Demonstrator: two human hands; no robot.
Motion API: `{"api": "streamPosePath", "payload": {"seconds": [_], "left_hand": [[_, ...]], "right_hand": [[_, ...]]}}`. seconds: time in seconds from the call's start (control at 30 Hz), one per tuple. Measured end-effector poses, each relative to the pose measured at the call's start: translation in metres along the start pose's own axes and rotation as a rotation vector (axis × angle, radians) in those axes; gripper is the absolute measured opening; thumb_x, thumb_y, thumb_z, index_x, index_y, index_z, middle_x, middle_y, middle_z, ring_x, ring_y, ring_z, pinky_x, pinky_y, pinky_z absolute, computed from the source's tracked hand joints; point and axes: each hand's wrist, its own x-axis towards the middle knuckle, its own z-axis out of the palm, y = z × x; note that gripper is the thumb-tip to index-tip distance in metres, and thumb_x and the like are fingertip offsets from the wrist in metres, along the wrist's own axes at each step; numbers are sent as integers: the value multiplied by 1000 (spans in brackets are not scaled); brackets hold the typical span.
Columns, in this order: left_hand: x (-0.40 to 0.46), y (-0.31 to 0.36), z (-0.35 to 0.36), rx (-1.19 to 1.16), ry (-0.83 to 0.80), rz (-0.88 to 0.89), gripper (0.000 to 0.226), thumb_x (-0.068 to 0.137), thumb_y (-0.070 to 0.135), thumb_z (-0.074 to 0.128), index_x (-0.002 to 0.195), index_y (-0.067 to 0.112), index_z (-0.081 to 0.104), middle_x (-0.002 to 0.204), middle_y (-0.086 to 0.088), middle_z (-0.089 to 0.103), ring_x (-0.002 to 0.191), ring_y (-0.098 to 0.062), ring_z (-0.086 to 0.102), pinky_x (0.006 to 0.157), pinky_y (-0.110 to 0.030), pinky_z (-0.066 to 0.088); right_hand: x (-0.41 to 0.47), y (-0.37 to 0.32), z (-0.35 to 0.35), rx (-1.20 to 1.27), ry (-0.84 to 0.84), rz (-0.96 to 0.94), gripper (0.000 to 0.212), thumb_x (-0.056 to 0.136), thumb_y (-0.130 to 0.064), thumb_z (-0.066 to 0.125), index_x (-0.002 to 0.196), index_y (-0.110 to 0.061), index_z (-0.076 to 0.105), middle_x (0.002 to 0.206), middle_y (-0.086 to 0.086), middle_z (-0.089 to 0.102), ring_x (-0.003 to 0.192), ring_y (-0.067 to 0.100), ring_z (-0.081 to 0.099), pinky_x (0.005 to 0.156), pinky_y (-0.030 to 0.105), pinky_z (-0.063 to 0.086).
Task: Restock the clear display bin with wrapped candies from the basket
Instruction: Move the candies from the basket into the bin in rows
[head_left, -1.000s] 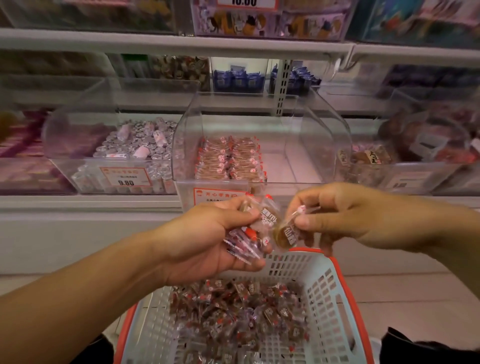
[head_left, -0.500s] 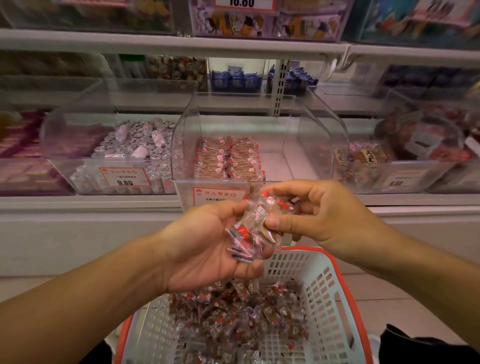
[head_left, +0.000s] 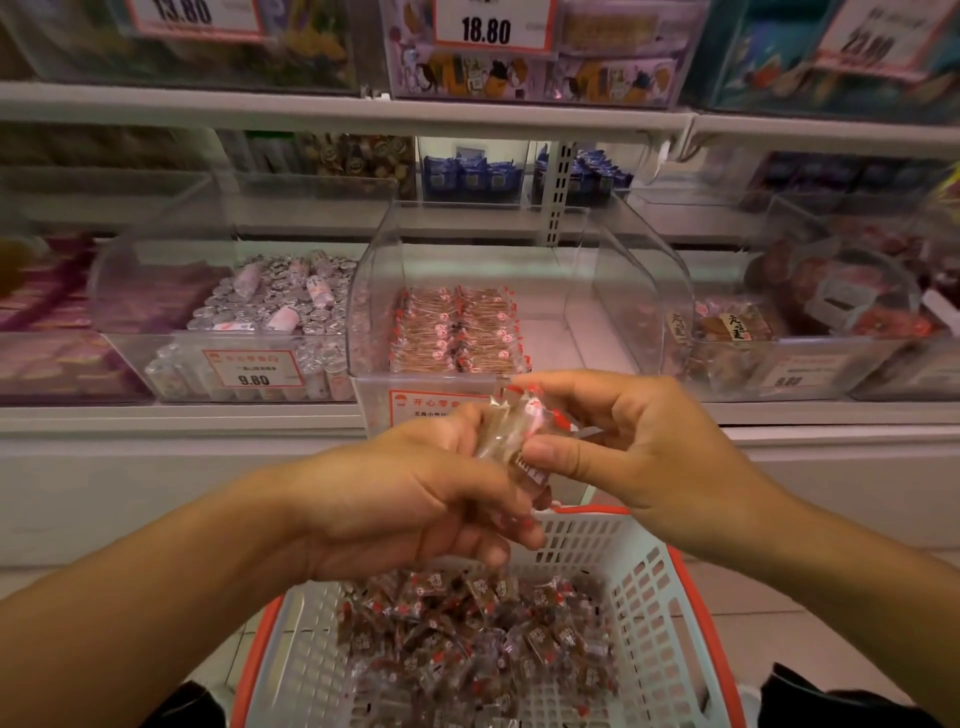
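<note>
- Left hand (head_left: 415, 499), frame centre: fingers curled around a bunch of wrapped candies (head_left: 511, 431).
- Right hand (head_left: 628, 441): thumb and fingers pinch the top of the same bunch.
- Basket (head_left: 660, 613), lower centre: white mesh, red rim, holds a loose pile of the same candies.
- Clear bin (head_left: 623, 291), centre shelf: two neat rows of candies on its left side; right side bare.
- Neighbouring bin (head_left: 156, 358), left: silver-wrapped sweets.
</note>
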Motion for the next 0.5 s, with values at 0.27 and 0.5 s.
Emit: {"api": "streamPosePath", "payload": {"seconds": [0.27, 0.5], "left_hand": [[14, 70, 3, 560, 227, 143, 62, 64, -3, 59, 116, 22, 36, 62, -7, 67, 47, -14, 54, 38, -22, 39], [51, 94, -30, 502, 345, 205, 39, 67, -4, 62, 99, 12, 46, 67, -12, 62, 52, -17, 58, 43, -27, 43]], "right_hand": [[47, -48, -49, -150, -188, -23, 51, 66, -27, 85, 112, -21, 66, 99, 12, 72, 91, 34, 70, 82, 53, 58], [98, -41, -61, -417, -141, -62, 33, 72, -25, 87, 98, -29, 66, 86, -8, 71, 71, 5, 68, 60, 20, 53]]}}
